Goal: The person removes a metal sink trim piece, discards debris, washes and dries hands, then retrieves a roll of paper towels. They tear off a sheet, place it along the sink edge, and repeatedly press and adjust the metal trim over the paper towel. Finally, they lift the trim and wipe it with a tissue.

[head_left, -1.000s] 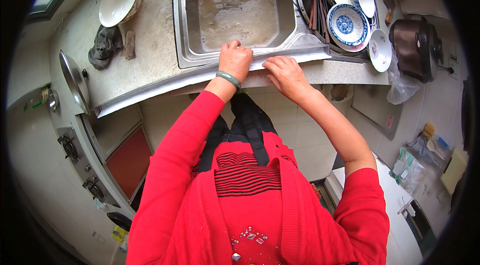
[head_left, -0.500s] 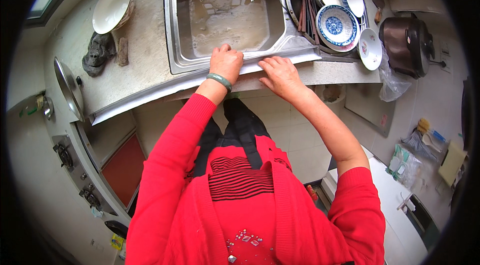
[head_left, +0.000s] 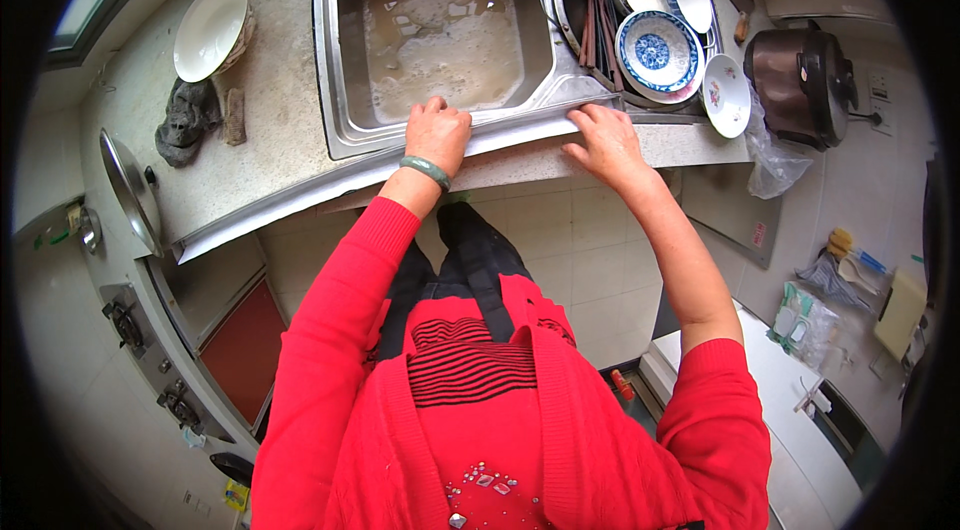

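Note:
A long silvery-white strip [head_left: 520,130] runs along the counter's front edge, below the sink. My left hand [head_left: 438,137], with a green bangle at its wrist, is closed over the strip's upper edge in front of the sink. Farther right, my right hand [head_left: 607,142] grips the strip near its right end, fingers on top and thumb on the near side. Just beyond both hands lies the steel sink [head_left: 335,80], holding cloudy, foamy water [head_left: 440,40].
Right of the sink, a round basin [head_left: 565,5] holds chopsticks [head_left: 597,30] and blue-patterned bowls [head_left: 655,50]. A brown electric cooker [head_left: 790,85] stands beyond. At left are a white oval dish [head_left: 210,30], a dark rag [head_left: 187,120] and a metal lid [head_left: 128,192].
My right hand has slid right along the strip, widening the gap from my left hand, which stays on the strip. The whole view has shifted slightly.

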The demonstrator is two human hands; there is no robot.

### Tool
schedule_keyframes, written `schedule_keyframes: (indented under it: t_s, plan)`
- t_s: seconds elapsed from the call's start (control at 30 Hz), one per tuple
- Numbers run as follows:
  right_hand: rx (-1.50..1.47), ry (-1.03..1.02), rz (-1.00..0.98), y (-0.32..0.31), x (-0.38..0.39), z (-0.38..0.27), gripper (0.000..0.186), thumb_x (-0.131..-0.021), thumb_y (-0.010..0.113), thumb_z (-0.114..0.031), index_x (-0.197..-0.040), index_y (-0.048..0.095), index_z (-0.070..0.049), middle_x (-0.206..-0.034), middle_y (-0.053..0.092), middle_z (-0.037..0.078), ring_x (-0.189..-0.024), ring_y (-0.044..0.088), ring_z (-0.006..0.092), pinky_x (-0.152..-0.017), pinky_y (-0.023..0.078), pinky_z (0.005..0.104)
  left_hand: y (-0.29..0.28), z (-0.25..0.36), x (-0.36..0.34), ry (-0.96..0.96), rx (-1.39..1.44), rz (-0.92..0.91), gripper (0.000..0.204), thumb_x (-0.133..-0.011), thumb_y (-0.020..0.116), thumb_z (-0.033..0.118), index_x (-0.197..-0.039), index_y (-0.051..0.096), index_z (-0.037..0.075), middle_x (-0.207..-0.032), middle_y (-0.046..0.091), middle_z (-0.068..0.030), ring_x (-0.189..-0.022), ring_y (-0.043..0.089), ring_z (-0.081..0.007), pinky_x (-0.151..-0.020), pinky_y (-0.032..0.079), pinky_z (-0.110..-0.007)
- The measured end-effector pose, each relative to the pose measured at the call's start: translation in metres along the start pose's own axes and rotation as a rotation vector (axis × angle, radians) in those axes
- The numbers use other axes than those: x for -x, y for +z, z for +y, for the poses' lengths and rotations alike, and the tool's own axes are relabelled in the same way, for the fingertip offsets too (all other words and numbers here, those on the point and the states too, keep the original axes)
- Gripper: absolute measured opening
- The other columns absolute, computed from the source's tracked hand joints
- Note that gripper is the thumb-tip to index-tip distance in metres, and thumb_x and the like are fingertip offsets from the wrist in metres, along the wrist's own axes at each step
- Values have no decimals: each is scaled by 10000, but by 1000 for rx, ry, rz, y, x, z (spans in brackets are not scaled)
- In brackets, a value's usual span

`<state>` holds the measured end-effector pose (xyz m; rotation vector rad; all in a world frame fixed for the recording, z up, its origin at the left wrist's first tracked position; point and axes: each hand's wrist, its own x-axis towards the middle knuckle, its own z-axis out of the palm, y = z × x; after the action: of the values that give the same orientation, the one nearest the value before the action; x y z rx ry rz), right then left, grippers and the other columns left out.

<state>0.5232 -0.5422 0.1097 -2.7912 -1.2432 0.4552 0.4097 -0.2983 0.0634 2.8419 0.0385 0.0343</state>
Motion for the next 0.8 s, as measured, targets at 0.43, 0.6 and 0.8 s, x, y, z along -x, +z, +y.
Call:
schedule_keyframes:
  t_s: [0.43,0.6,0.8]
  plan:
    - [-120,-102,26,-1,-4,-8,566,-685,743,-231,-1168,525,-30,-1143,563,164,-1073,519,318,-935,394,421,4,-5,1,76,-15,-77,83,-490,654,87,-554,624,130,-599,588,-79,-707,563,-258,-670,470,-383]
    - [6,-39,-63,-2,-7,-15,611,-733,706,-238,-1246,458,-18,-1244,495,175,-1165,453,324,-985,343,422,-14,-13,6,-139,206,-127,244,-708,691,332,-810,663,112,-774,629,-58,-938,519,-259,-826,393,-404]
    - [-72,-155,-2,-24,-1,-41,551,-764,674,-186,-1242,460,-17,-1253,488,169,-1170,448,325,-991,342,415,-50,-26,43,-115,307,432,300,-708,686,304,-899,580,99,-882,566,-69,-919,514,-265,-796,409,-375]
